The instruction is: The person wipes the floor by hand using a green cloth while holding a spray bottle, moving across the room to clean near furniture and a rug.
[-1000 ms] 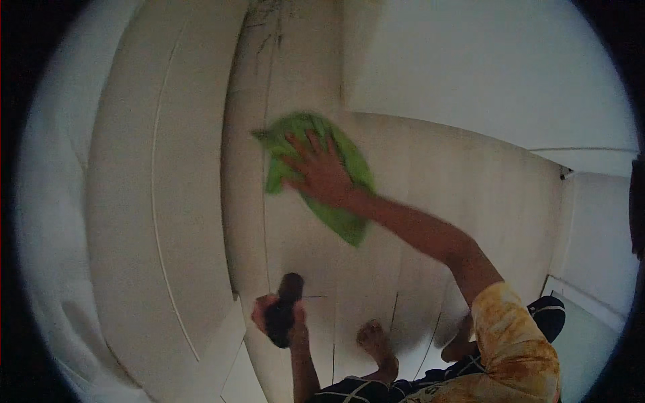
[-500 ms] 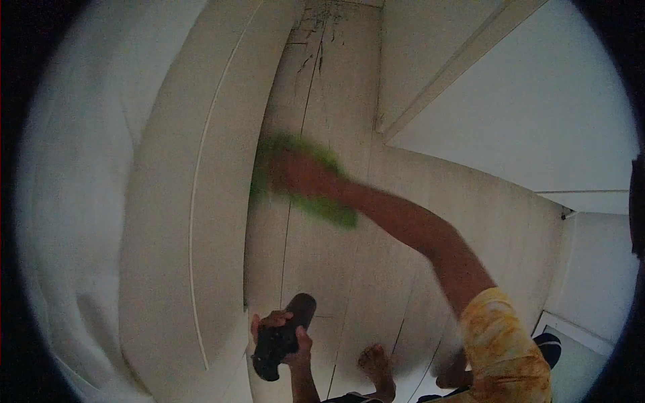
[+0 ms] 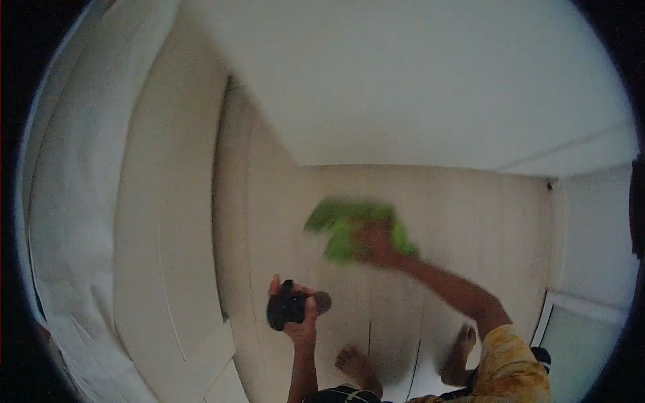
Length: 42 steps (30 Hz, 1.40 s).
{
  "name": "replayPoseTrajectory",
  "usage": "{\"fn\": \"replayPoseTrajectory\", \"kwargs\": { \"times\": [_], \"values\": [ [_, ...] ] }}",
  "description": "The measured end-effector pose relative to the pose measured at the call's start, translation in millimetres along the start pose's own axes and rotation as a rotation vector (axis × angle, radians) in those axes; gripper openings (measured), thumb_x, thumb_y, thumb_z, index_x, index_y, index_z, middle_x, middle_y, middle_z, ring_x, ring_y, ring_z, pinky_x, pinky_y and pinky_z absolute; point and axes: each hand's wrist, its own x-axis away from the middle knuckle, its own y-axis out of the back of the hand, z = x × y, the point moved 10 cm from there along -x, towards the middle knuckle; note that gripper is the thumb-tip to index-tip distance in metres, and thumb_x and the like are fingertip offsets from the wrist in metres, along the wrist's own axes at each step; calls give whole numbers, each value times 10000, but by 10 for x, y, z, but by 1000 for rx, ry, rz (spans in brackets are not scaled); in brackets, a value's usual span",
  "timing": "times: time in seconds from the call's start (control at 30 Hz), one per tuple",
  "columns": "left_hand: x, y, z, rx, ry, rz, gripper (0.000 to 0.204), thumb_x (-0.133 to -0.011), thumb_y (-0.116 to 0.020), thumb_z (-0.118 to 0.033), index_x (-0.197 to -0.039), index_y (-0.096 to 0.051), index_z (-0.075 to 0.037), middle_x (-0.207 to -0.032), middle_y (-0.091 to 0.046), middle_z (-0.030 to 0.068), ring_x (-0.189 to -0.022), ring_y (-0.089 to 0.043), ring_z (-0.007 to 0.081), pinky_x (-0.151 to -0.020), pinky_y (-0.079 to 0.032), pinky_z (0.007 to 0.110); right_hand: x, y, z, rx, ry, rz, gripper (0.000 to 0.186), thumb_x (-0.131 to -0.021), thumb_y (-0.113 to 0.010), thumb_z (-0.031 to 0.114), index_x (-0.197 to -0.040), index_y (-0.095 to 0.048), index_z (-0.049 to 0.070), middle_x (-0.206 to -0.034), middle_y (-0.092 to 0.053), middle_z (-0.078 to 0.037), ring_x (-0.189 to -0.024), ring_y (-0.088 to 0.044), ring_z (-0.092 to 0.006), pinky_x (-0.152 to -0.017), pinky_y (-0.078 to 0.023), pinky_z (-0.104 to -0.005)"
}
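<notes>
My right hand (image 3: 377, 243) is pressed on a bright green cloth (image 3: 345, 243), its fingers bent over the bunched fabric. Hand and cloth both look smeared by motion, low over the pale floor (image 3: 322, 181) or on it. Closer to me and to the left, my left hand (image 3: 304, 326) is wrapped round a black, roughly cylindrical object (image 3: 285, 310) with a bulky end. Its rounder, narrower end (image 3: 324, 302) points right. What kind of object it is, I cannot make out.
On the left runs a long beige base panel (image 3: 168, 201), with white fabric (image 3: 74, 221) beyond it. A large white wall or panel (image 3: 416, 87) bounds the far side. My bare feet (image 3: 354, 363) stand at the lower edge. A framed pane (image 3: 578, 336) is at lower right.
My view has shifted, with the white panel now filling the far side. The cloth under my right hand is farther from the base panel. The black object has turned toward level.
</notes>
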Motion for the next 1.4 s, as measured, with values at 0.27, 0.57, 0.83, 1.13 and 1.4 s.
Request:
{"fn": "replayPoseTrajectory", "kwargs": {
  "times": [0.27, 0.57, 0.83, 1.13, 1.4],
  "values": [
    [203, -570, -231, -59, -35, 25, 574, -785, -672, -86, -1291, -405, -45, -944, -545, 34, -773, -560, 133, -702, -486, 299, 1112, 1187, -1975, 157, -663, -696, 455, -856, -507, 275, -1231, -470, 21, -1213, -485, -243, -1159, -421, -393, -1024, -172, -620],
    [692, -2277, -596, -312, 182, 562, 604, -757, -672, -155, -1295, -439, -8, -895, -579, 67, -869, -560, 138, -764, -466, 283, 1087, 1676, -2365, -421, 161, -618, 654, -783, -644, 458, -1298, -463, 99, -1387, -355, -147, -1291, -301, -316, -1097, -107, -496],
    [1144, -3523, -1235, -696, -29, 1017, 529, -731, -632, -160, -1226, -518, -11, -897, -592, 80, -780, -580, 145, -703, -477, 270, 3727, 2626, -4636, 265, -690, -796, 637, -859, -483, 520, -1402, -311, 232, -1450, -276, -122, -1346, -216, -349, -1070, -149, -581],
    [1546, -3674, -1387, -577, 50, 910, 566, -706, -648, -107, -1249, -499, -55, -1067, -574, 94, -760, -567, 135, -695, -479, 276, 7202, -336, -3170, -79, -1013, -27, 834, -771, -585, 542, -1418, -262, 127, -1465, -152, -225, -1363, -28, -434, -1070, -12, -590],
    [2384, -3819, -528, -629, 193, 1124, 657, -713, -690, -105, -1319, -436, -110, -1171, -585, 93, -976, -576, 151, -817, -473, 314, 5259, 2369, -5300, 333, -793, -749, 746, -830, -420, 635, -1431, -241, 230, -1408, -311, -177, -1341, -191, -373, -1054, -109, -607]
  ]
}}
